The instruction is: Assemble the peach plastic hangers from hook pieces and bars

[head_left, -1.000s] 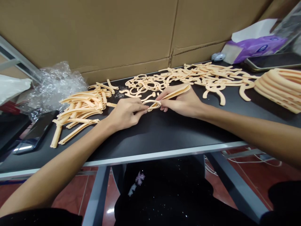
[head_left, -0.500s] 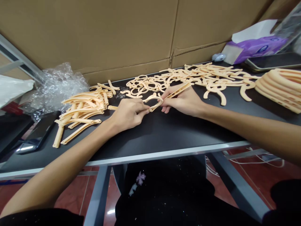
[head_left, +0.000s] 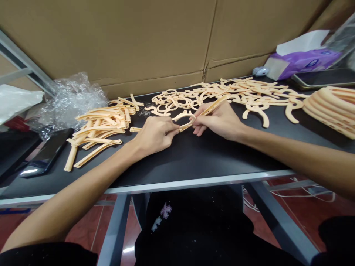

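Over the middle of the table, my left hand (head_left: 156, 136) is closed in a pinch on a cream plastic hanger arm (head_left: 135, 129), whose end sticks out to the left behind the fingers. My right hand (head_left: 220, 120) grips another cream hanger arm (head_left: 217, 104), slanting up to the right across the hand. Between both sets of fingertips is a curved cream hanger hook (head_left: 184, 115), touching the pieces at the pinch. My fingers hide the exact joint. Behind my hands lies a pile of loose hooks (head_left: 255, 88), and left of them is a heap of hanger arms (head_left: 104, 123).
A stack of cream hangers (head_left: 330, 111) stands at the right. Behind it are a phone (head_left: 321, 78) and a purple tissue pack (head_left: 307, 64). Clear plastic wrap (head_left: 73, 103) and a dark phone (head_left: 46, 155) lie left. A cardboard wall (head_left: 155, 40) closes the back.
The view has shifted slightly. The hands keep nearly the same pose, with the held pieces tilted a little differently between the fingertips.
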The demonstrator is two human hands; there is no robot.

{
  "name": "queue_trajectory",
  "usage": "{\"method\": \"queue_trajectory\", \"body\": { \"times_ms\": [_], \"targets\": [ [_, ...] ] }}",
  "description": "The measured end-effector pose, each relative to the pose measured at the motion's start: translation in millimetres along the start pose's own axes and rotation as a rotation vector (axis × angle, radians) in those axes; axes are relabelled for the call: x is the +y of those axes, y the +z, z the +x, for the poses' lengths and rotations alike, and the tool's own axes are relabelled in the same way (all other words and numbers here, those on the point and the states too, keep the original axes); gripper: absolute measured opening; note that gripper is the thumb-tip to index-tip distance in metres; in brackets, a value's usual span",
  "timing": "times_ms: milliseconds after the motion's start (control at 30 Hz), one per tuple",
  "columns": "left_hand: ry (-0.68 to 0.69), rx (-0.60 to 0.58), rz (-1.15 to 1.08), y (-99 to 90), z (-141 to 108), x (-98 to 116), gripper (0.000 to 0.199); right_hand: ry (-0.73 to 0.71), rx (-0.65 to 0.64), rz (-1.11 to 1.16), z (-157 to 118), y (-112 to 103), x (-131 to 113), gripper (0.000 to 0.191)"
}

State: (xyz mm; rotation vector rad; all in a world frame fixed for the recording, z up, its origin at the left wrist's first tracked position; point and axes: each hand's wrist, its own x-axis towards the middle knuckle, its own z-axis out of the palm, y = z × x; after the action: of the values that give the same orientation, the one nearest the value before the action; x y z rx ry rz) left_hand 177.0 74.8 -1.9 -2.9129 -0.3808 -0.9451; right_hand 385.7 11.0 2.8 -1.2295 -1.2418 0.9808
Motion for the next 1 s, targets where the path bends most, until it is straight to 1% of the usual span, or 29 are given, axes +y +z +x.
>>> {"method": "queue_trajectory", "body": {
  "times_ms": [300, 533, 600, 700, 767, 867, 933, 1000],
  "targets": [
    [-0.024, -0.036, 0.035, -1.0, -0.7, 1.2, 0.022, 0.029, -0.052, 0.049, 1.1, -1.3, -1.0, 0.01],
    [-0.033, -0.044, 0.008, -3.4, 1.1, -0.6, 0.021, 0.096, -0.074, 0.022, -0.8, 0.3, -5.4, 0.009],
    [-0.048, -0.057, -0.001, -3.9, 1.6, -3.3, 0.022, 0.086, -0.103, 0.012, 0.1, -0.3, -7.9, 0.013],
    [-0.07, -0.037, -0.007, -3.8, 1.6, -7.3, 0.022, 0.034, -0.118, -0.027, 3.6, -4.0, -10.0, 0.023],
    [-0.081, -0.01, -0.01, -3.5, 1.2, -9.5, 0.022, -0.038, -0.072, -0.064, 7.2, -9.0, -10.0, 0.027],
    [-0.112, 0.0, -0.005, -3.5, 0.2, -13.2, 0.022, -0.144, 0.07, -0.068, 14.3, -20.1, -9.2, 0.027],
    [-0.137, 0.002, -0.005, -2.9, -0.8, -16.1, 0.022, -0.167, 0.164, -0.042, 18.9, -28.2, -8.8, 0.023],
    [-0.172, 0.024, -0.027, -1.5, -1.9, -19.0, 0.021, -0.162, 0.208, -0.07, 21.8, -34.6, -8.7, 0.02]
  ]
}}
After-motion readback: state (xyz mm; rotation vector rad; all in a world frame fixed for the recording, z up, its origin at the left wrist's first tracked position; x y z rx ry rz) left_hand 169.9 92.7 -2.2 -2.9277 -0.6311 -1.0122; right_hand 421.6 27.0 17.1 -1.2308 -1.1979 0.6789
